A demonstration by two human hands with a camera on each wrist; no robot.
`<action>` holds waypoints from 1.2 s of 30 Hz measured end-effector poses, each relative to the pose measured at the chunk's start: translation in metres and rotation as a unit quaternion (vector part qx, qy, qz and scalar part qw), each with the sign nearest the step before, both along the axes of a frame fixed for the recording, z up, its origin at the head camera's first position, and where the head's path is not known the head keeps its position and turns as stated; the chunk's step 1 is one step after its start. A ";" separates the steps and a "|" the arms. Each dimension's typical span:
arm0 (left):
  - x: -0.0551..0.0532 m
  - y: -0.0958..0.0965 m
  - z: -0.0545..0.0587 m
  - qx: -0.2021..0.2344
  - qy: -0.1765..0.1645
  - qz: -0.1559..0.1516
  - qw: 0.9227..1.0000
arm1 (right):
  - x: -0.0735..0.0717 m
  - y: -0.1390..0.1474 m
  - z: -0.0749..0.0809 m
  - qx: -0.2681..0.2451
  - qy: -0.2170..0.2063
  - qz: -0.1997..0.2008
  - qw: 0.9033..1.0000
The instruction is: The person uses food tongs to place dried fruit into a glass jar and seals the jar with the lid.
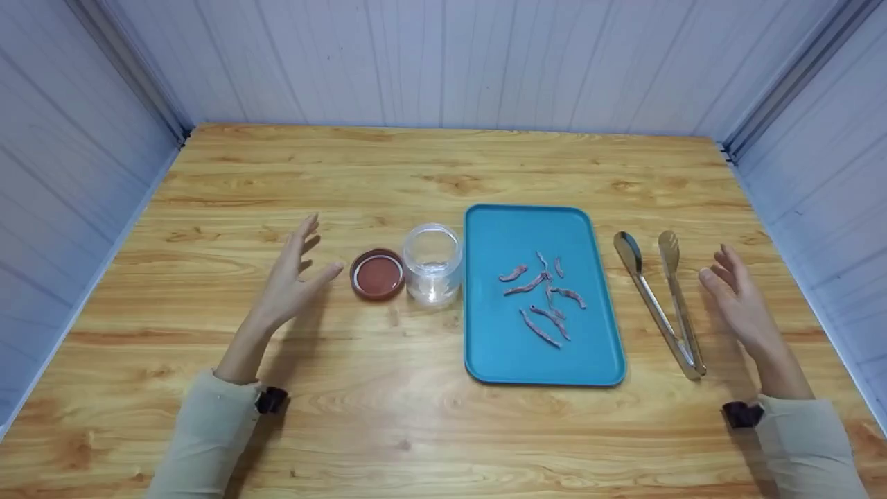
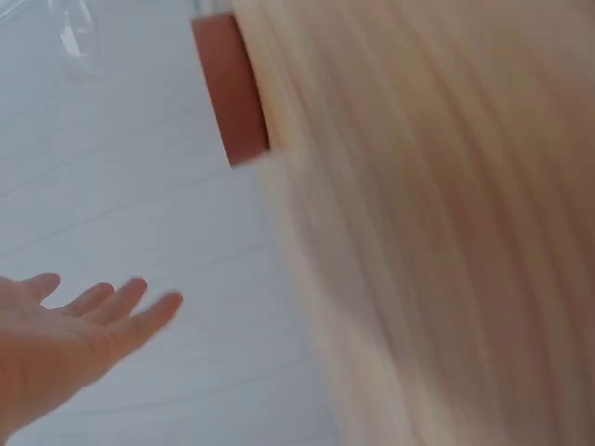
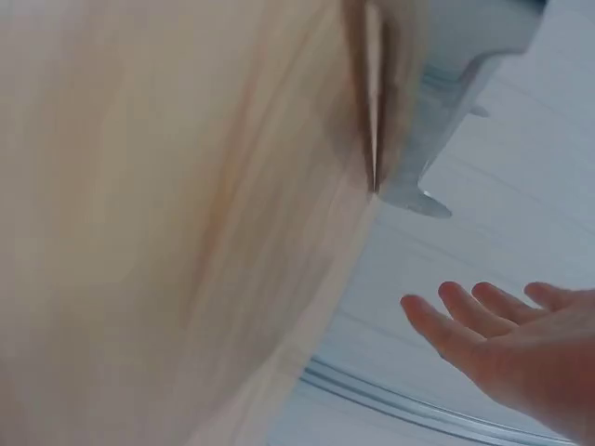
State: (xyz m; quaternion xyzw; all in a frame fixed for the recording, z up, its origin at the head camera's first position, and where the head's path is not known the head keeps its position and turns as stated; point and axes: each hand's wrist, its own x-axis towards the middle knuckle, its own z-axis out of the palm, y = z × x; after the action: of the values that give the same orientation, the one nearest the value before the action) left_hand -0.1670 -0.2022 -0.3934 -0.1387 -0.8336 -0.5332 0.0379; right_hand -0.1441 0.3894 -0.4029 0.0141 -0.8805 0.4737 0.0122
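Observation:
My left hand [image 1: 287, 284] hovers over the table left of a reddish-brown screw lid [image 1: 378, 275], fingers extended and nothing held. Just right of that lid stands an uncapped clear jar [image 1: 433, 267]. On a blue tray [image 1: 540, 364] beside the jar lie several thin, reddish dried meat-like strips [image 1: 527, 283]. Metal tongs [image 1: 651, 298] rest spread apart between the tray and my right hand [image 1: 745, 305], which is empty with relaxed fingers. The left wrist view shows the lid [image 2: 232, 93] edge-on beyond the hand [image 2: 84, 339]; the right wrist view shows part of the tongs [image 3: 372, 102].
The wood-grain tabletop [image 1: 388, 430] carries all these things. Pale panelled walls [image 1: 443, 62] enclose it at the back and both sides. A small dark clip [image 1: 271, 400] sits at the left sleeve cuff, another dark clip [image 1: 742, 414] at the right.

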 end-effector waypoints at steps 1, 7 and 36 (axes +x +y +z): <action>0.000 0.003 0.000 0.029 -0.006 -0.008 1.000 | 0.000 0.000 -0.001 -0.017 -0.006 -0.006 1.000; -0.001 0.021 -0.001 0.135 -0.042 -0.054 0.988 | 0.000 0.006 -0.012 -0.133 -0.030 -0.024 0.990; -0.023 0.088 -0.016 0.137 -0.097 -0.132 0.977 | 0.001 -0.018 -0.016 0.024 -0.138 0.014 0.990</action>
State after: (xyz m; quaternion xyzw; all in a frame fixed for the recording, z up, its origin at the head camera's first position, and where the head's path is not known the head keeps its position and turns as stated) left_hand -0.1903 -0.1140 -0.4092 -0.1887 -0.7269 -0.6534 -0.0957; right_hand -0.1433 0.3718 -0.4192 -0.0385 -0.8847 0.4499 -0.1163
